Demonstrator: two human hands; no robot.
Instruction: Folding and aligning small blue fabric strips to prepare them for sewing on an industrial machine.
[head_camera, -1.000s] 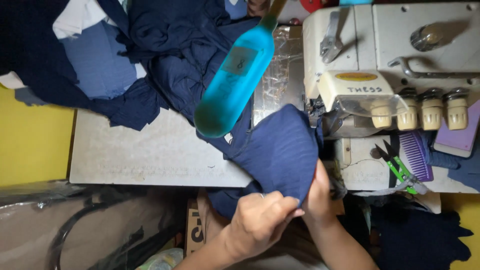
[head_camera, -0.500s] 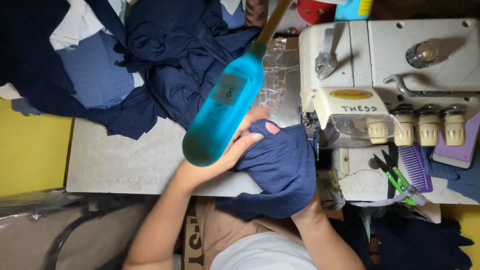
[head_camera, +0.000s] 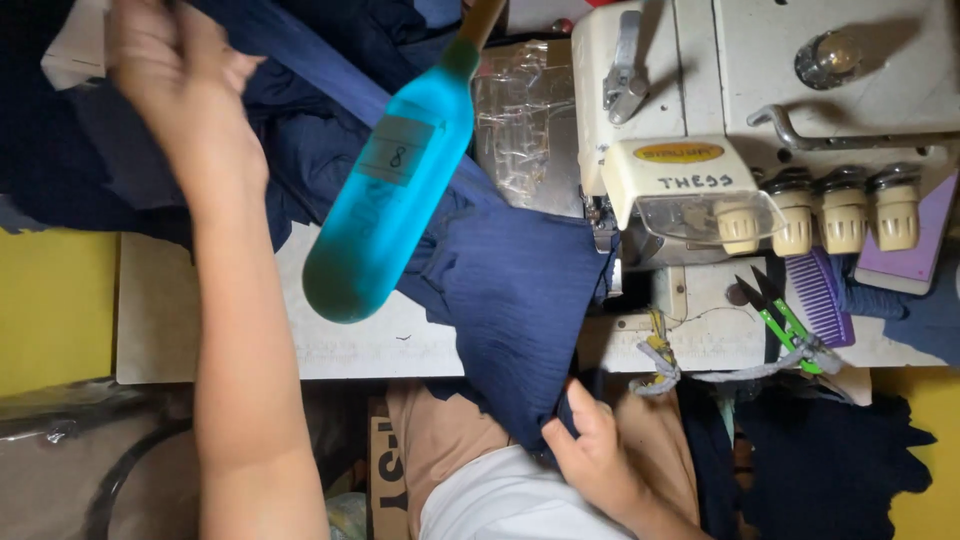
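Navy ribbed fabric (head_camera: 520, 290) now stretched across the table toward the sewing machine (head_camera: 700, 150): left hand (head_camera: 170, 70) has swung up to the far pile, fingers closed on cloth, while right hand (head_camera: 600, 455) pinches the near edge.

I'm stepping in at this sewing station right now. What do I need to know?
Left hand: up at the fabric pile, gripping navy cloth.
Right hand: at the table's near edge, pinching the lower corner of the navy piece.
That piece lies across the table, its edge at the sewing machine.
A blue bottle hangs above the table.
Snips lie right of the machine.
Seam progress: cannot tell.
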